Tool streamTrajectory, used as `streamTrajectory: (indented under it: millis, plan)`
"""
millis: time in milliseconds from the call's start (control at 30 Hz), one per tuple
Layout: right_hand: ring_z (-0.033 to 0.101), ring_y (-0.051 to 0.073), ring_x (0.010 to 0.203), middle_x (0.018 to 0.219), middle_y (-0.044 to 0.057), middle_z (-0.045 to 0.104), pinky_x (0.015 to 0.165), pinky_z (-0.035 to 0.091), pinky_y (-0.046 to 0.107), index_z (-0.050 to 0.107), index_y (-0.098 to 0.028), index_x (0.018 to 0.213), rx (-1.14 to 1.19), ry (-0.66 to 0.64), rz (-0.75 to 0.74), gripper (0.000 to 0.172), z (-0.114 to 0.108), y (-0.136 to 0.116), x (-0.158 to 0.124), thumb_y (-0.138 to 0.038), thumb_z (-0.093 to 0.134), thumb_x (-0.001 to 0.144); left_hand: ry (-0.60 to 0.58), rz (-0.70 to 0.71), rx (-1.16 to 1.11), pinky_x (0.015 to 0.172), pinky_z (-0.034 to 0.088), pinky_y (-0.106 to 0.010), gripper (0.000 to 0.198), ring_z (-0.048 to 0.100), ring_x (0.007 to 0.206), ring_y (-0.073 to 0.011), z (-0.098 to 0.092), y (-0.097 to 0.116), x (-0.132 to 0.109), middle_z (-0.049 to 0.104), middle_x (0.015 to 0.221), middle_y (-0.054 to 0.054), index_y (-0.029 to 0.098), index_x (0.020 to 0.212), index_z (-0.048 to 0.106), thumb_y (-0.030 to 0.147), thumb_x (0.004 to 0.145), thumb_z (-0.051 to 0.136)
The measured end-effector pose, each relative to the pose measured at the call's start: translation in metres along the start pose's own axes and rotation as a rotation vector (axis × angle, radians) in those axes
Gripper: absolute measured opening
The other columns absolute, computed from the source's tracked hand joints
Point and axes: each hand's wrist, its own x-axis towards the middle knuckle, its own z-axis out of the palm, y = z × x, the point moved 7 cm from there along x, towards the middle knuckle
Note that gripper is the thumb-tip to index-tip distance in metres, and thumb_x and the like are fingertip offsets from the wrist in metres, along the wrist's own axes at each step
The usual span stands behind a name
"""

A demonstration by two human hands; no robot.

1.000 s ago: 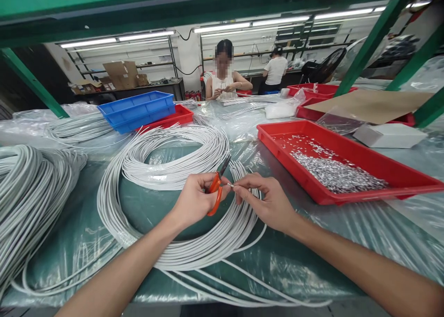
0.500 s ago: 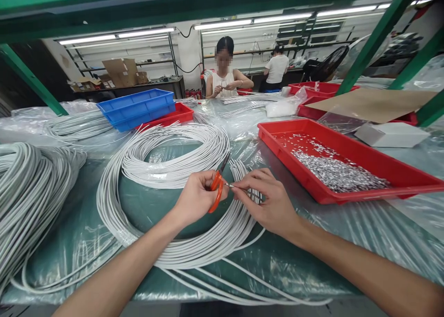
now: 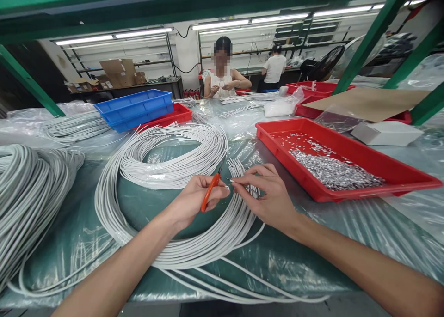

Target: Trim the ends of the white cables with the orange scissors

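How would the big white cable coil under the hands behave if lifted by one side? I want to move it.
The white cable coil would probably sag and spread: its many loops lie loose, with no tie visible. It likely slides easily on the plastic sheet.

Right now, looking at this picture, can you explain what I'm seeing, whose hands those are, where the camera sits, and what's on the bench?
The camera sits on a person's head, looking down at their own bare hands. The left hand grips orange-handled cutters. The right hand pinches something small at its fingertips, too small to make out. Under both hands lie coils of white cable on a plastic-covered bench. To the right stands a red tray of small metal pieces; farther back are blue trays. Another person works at the far side.
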Motion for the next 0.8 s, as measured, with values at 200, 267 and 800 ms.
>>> streamTrajectory:
  millis: [200,267,800]
  plan:
    - [0.062,0.016,0.067,0.064,-0.002,0.068,0.074,0.042,0.032,0.067,-0.020,0.074,0.255,-0.183,0.337,0.021,0.019,0.025,-0.002,-0.025,0.059,0.092,0.081,0.064,0.184,0.048,0.024,-0.020,0.016,0.033,0.047,-0.0046,-0.016,-0.002,0.011,0.047,0.053,0.006,0.014,0.069,0.062,0.026,0.069,0.073]
    - [0.062,0.016,0.066,0.064,-0.001,0.067,0.070,0.043,0.030,0.066,-0.019,0.075,0.340,-0.205,0.400,0.023,0.023,0.029,-0.005,-0.028,0.056,0.094,0.135,0.093,0.270,0.050,0.026,-0.020,0.017,0.037,0.051,-0.0058,-0.026,-0.002,0.017,0.052,0.058,0.004,0.013,0.068,0.062,0.027,0.069,0.071]
    - [0.057,0.015,0.061,0.064,0.002,0.061,0.060,0.043,0.027,0.063,-0.015,0.077,0.354,-0.158,0.527,0.031,0.020,0.077,0.000,-0.044,0.060,0.087,0.231,0.139,0.484,0.049,0.023,-0.022,0.035,0.033,0.051,-0.0078,-0.049,-0.003,0.027,0.042,0.052,0.004,0.015,0.057,0.052,0.043,0.073,0.066]
